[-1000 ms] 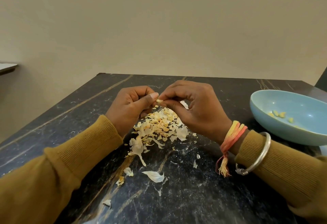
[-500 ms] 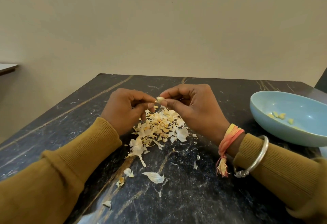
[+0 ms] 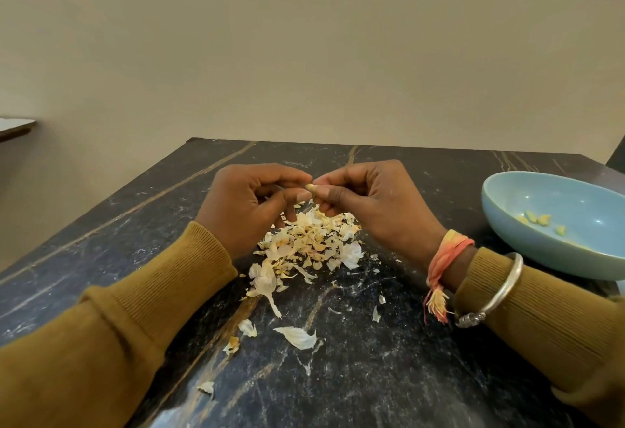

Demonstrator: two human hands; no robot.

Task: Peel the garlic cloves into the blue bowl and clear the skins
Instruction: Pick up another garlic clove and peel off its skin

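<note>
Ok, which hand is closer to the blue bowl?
Right. The right hand sits left of the bowl, with bare table between them. The left hand is farther off, beyond the right. Both pinch a clove above the skins.

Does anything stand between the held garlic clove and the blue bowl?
Nothing visible does. The left hand and right hand pinch the garlic clove above the skins; only bare table lies between them and the blue bowl at the right.
</note>
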